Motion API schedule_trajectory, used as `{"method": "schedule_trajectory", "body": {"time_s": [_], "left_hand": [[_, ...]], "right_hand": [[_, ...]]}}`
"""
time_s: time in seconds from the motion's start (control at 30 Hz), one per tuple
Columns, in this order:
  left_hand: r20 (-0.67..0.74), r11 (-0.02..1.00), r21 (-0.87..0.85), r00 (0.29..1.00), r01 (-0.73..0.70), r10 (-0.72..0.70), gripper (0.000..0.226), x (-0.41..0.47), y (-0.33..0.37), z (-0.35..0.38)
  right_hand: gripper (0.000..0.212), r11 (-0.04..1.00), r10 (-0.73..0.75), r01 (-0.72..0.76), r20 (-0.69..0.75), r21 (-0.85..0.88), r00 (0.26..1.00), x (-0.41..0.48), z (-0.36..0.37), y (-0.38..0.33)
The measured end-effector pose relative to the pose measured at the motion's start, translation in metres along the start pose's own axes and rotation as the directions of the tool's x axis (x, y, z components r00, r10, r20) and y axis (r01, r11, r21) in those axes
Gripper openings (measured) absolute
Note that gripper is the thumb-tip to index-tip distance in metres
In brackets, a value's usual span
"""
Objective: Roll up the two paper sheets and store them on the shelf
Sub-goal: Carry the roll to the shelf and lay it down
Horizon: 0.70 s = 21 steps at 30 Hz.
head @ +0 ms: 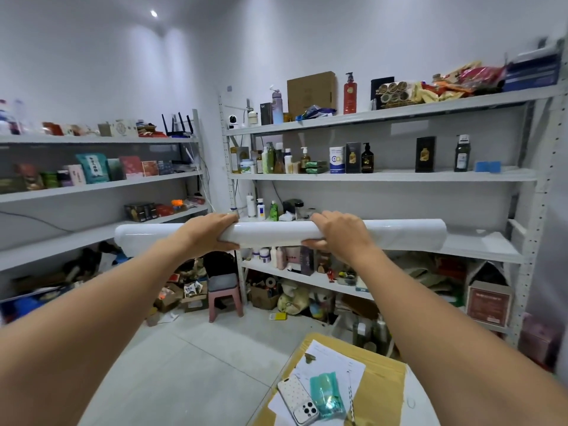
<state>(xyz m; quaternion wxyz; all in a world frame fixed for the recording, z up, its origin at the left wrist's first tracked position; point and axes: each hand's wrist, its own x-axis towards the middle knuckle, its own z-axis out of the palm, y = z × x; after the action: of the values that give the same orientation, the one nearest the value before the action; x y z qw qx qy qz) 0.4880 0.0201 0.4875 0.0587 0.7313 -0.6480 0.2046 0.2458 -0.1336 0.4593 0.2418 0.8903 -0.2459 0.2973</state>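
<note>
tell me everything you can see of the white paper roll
The paper roll is a long white tube of glossy-looking sheet, lying horizontal at arm's length. The left hand and right hand grip it from above near its middle, fingers curled over and thumbs beneath, both ends sticking out past them. It sits level with a white shelf board; whether it rests on it cannot be told.

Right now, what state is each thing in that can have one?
paper roll, rolled up, held level before the shelf.
left hand, fingers curled round the paper roll.
right hand, fingers curled round the paper roll.
phone, lying face down on the papers.
pink stool, upright on the floor.
red pump bottle, upright on the top shelf.
</note>
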Motion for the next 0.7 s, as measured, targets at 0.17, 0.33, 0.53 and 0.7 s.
{"method": "schedule_trajectory", "body": {"time_s": [0.17,0.33,0.53,0.7], "left_hand": [[0.037,0.996,-0.039,0.996,0.081,-0.08,0.043,0.009,-0.046,0.032],[0.059,0.99,-0.082,0.992,0.114,-0.11,0.042,0.017,-0.09,0.068],[0.026,0.987,-0.124,0.995,0.098,-0.095,0.04,0.058,-0.152,0.112],[0.02,0.988,-0.154,1.0,0.002,0.001,0.04,0.12,-0.207,0.164]], "right_hand": [[0.052,0.999,-0.053,0.053,0.03,0.006,0.998,0.046,0.041,-0.018],[0.05,0.995,-0.103,0.103,0.074,-0.003,0.992,0.089,0.08,-0.041],[0.05,0.996,-0.079,0.082,0.087,-0.036,0.993,0.138,0.128,-0.054],[0.052,0.996,-0.021,0.031,0.121,-0.082,0.992,0.184,0.19,-0.057]]}}
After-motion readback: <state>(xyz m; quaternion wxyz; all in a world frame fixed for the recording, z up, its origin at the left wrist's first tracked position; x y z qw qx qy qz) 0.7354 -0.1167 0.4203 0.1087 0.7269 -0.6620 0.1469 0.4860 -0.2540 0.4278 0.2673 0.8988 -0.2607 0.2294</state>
